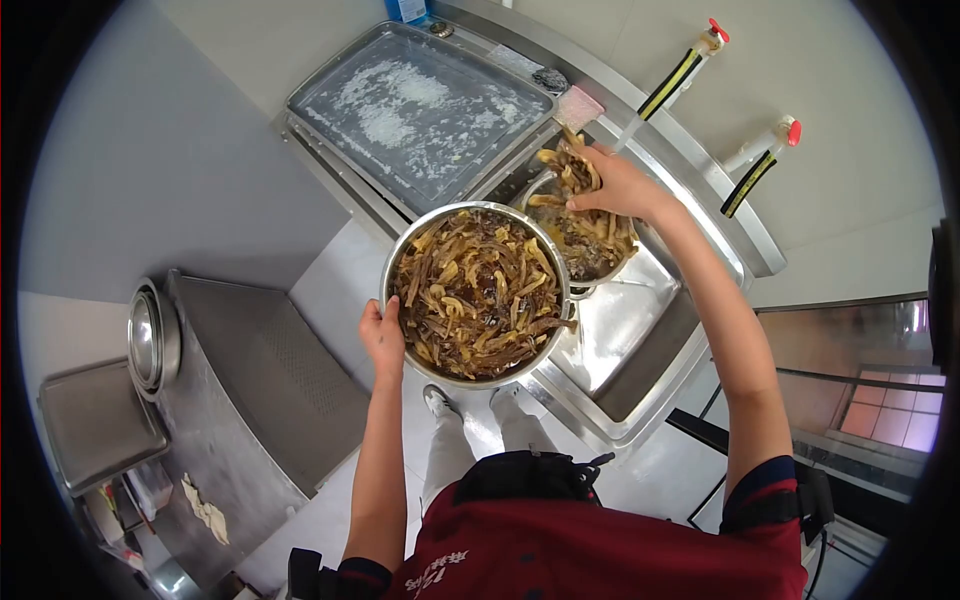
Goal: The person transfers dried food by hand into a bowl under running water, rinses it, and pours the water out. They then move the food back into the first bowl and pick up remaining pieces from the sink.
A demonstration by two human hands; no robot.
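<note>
My left hand (pixel 382 338) grips the near left rim of a steel bowl (pixel 400 245) heaped with brown and yellow mushroom strips (pixel 478 295), held above the floor beside the sink. Over a second bowl (pixel 628 258) that sits in the sink basin and holds more strips in liquid, my right hand (pixel 612 185) is closed on a bunch of wet mushroom strips (pixel 572 165).
The steel sink (pixel 640 340) runs along the wall, with two taps (pixel 690 65) (pixel 765 155) above it. A metal tray (pixel 425 105) with white residue covers the far basin. A steel cabinet (pixel 250 370) with stacked bowls (pixel 148 335) stands at left.
</note>
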